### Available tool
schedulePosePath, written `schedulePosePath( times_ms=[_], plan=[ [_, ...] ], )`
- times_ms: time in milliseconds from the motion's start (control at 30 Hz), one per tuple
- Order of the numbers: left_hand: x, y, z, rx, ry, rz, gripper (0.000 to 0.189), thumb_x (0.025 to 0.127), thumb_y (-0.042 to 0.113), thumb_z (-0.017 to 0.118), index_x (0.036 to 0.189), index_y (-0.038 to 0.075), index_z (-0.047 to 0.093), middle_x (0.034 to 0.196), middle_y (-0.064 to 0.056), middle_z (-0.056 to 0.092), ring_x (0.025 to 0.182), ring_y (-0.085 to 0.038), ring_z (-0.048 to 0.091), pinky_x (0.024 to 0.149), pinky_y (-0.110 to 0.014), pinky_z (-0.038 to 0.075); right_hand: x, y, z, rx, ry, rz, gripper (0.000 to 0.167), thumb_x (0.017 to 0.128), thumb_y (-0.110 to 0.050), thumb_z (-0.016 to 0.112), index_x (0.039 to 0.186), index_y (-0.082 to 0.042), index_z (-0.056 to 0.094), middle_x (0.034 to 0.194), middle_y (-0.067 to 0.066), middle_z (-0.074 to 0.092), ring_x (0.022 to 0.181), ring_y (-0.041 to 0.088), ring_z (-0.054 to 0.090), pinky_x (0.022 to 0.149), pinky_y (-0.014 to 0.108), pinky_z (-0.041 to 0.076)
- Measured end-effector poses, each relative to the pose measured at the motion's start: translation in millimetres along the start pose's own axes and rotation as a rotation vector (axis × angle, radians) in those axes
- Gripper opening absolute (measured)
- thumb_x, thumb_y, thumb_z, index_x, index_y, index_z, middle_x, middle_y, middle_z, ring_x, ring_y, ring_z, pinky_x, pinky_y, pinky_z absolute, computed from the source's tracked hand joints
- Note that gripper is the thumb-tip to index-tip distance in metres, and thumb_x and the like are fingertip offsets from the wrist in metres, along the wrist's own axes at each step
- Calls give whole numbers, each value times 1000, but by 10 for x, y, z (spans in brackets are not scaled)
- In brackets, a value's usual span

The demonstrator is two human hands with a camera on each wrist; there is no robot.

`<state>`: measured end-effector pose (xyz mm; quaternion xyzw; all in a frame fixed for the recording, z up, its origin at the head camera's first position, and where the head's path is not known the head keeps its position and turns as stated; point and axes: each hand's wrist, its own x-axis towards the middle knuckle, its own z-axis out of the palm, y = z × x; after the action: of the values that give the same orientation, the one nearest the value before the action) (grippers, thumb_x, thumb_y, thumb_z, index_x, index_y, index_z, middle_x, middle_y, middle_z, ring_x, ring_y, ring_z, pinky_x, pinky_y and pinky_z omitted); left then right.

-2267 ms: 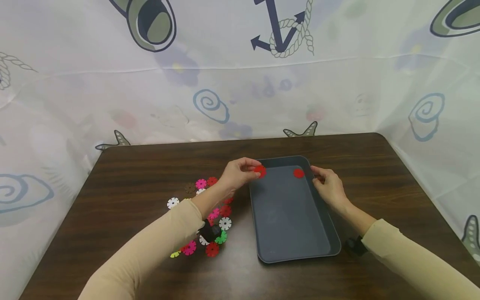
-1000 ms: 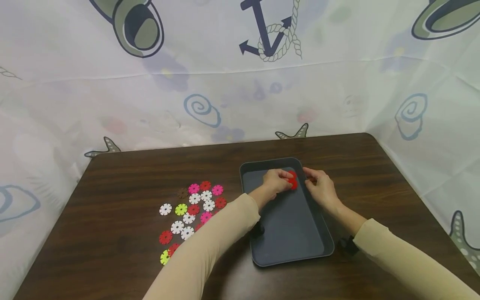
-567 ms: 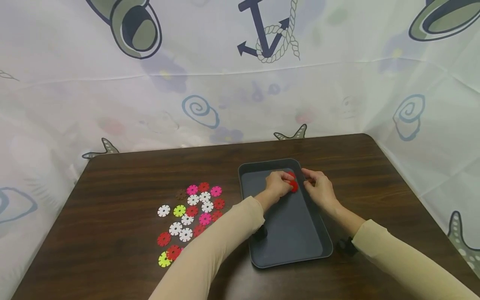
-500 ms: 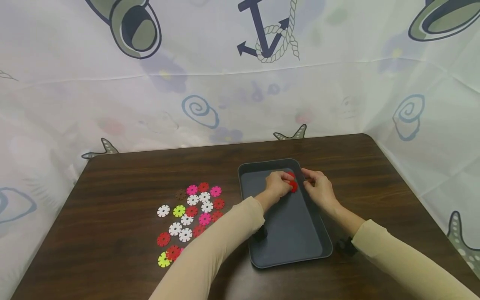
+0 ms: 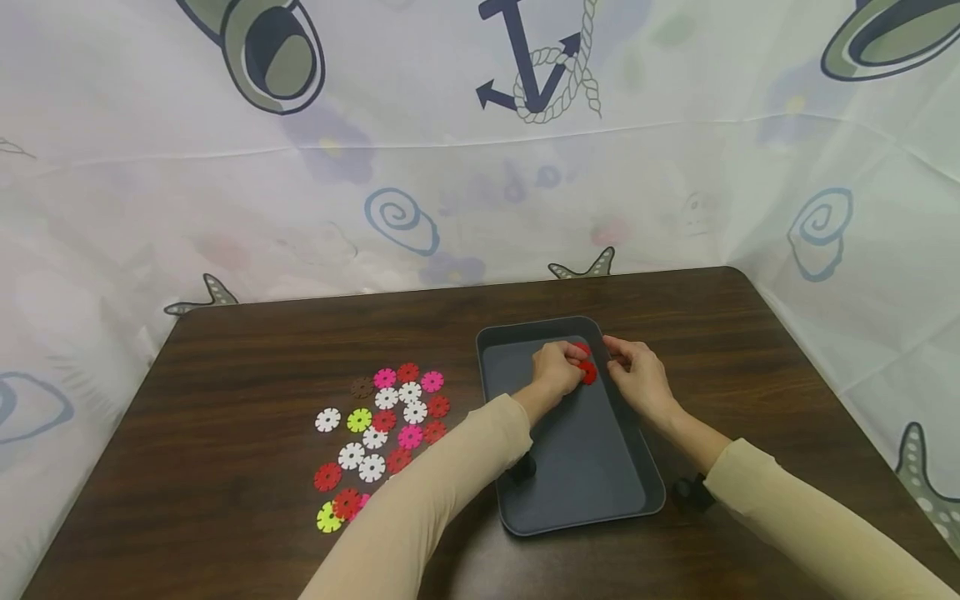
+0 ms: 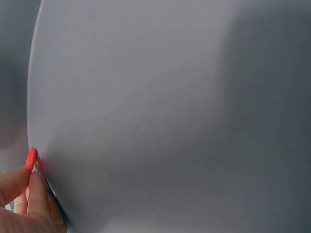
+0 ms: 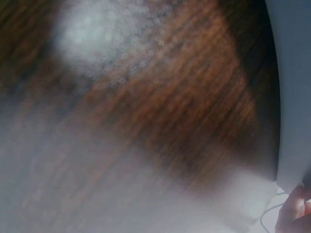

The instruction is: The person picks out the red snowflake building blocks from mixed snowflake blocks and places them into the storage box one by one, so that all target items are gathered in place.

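Over the upper right of a dark grey tray (image 5: 585,467), my left hand (image 5: 555,369) pinches a red notched building disc (image 5: 589,372) between thumb and fingers. In the left wrist view the same disc (image 6: 31,158) shows edge-on at the fingertips. Just behind it another red disc (image 5: 581,349) is in the tray, partly covered by the fingers. My right hand (image 5: 643,379) holds the tray's right rim near the far corner. Only a few of its fingers (image 7: 294,208) show in the right wrist view, beside the tray wall.
Left of the tray, several notched discs lie loose on the dark wooden table (image 5: 187,433): white (image 5: 327,419), red (image 5: 327,477), pink (image 5: 410,436), yellow-green (image 5: 328,517) and brown (image 5: 362,387). My left sleeve (image 5: 420,508) covers part of them. A printed cloth (image 5: 300,208) hangs behind the table.
My left hand has carried the red disc from the tray's far left corner rightward and down, beside the other red disc. During the last half second it barely moves. My right hand stays at the rim.
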<state>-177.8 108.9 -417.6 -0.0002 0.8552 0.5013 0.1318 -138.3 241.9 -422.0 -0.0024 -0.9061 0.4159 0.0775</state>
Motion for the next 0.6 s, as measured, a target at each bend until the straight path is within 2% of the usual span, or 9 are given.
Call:
schedulePosePath(
  times_ms=[600],
  plan=[
    [-26, -6, -59, 8, 1, -9, 26, 72, -8, 70, 91, 9, 72, 89, -4, 69, 79, -9, 54, 67, -18, 43, 13, 15, 10, -15, 3, -1, 39, 85, 8, 53, 125, 10, 54, 110, 27, 58, 95, 35, 60, 80, 40, 50]
  ],
)
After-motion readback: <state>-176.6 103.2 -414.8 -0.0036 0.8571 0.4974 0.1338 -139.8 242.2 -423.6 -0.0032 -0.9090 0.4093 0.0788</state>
